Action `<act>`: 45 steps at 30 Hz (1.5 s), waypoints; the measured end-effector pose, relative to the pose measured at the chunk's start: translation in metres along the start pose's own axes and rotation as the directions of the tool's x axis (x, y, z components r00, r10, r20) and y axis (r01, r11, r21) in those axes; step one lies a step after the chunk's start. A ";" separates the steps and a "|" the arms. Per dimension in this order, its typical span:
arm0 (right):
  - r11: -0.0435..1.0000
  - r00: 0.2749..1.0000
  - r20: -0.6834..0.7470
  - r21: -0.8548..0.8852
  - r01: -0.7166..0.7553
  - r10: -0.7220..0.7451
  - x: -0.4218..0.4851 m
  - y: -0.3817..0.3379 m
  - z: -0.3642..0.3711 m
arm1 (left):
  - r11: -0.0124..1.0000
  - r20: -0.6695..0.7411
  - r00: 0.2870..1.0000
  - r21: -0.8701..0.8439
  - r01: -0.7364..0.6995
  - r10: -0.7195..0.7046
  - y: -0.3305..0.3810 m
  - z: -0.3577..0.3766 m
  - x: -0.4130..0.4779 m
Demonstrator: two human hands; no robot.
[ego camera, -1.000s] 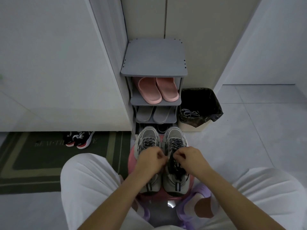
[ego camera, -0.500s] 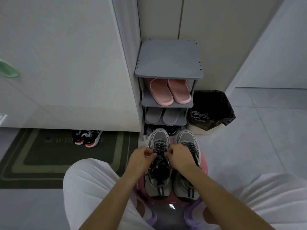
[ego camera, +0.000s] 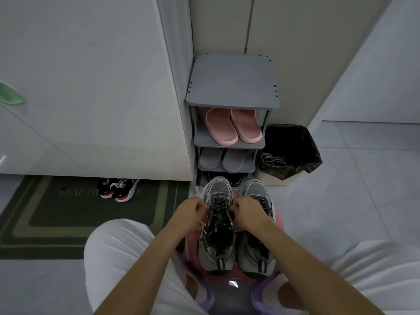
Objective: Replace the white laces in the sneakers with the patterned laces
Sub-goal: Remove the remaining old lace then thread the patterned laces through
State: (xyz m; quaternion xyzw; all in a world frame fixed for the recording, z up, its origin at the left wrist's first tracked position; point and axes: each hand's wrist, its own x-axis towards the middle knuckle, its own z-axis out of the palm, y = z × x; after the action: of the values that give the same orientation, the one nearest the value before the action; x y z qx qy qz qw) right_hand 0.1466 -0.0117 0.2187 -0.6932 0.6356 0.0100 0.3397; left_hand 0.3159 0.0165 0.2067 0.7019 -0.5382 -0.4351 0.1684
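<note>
Our left grip (ego camera: 193,212) and right grip (ego camera: 248,212) pinch the patterned lace (ego camera: 219,204), fingers curled, either side of the left sneaker (ego camera: 217,253) on the pink stool (ego camera: 279,223). Soft, limp and light, we judge; hold it near the eyelets, since loose ends flop.

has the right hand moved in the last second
Yes. The right hand shifted left: from over the right sneaker to the laces of the left sneaker.
</note>
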 end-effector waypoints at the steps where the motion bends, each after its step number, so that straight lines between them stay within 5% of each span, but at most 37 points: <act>1: 1.000 1.000 -0.005 -0.005 -0.003 0.003 0.002 0.000 0.000 | 0.999 0.005 1.000 -0.036 0.015 -0.014 0.000 -0.001 0.001; 9: 0.997 0.996 -0.051 -0.031 0.069 -0.070 0.004 -0.002 0.003 | 0.984 -0.041 0.997 0.165 -0.065 0.073 0.001 0.004 0.009; 19: 0.998 1.000 0.010 -0.058 0.010 -0.010 0.016 0.001 -0.002 | 0.999 0.067 0.998 0.026 -0.019 0.017 -0.001 -0.005 0.022; 28: 0.998 0.999 -0.014 -0.047 0.041 -0.042 0.027 -0.002 0.004 | 0.972 0.022 0.997 0.226 -0.072 0.069 0.003 0.003 0.032; 34: 0.994 0.994 0.034 -0.030 0.102 -0.101 0.026 0.004 0.002 | 0.976 0.043 0.995 0.197 -0.097 0.090 -0.002 -0.002 0.034; 39: 0.999 1.000 0.004 0.044 0.011 -0.011 0.032 0.004 -0.002 | 0.994 0.074 0.996 0.095 -0.061 0.054 -0.002 -0.006 0.039; 45: 0.995 0.996 -0.031 -0.042 0.086 -0.088 0.035 0.001 0.004 | 0.967 0.008 0.997 0.240 -0.081 0.082 0.001 0.006 0.043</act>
State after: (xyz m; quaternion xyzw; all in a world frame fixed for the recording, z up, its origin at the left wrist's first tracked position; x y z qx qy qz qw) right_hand 0.1542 -0.0404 0.2002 -0.7271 0.6100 -0.0034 0.3151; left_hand 0.3121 -0.0215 0.1854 0.6949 -0.6150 -0.3589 0.1005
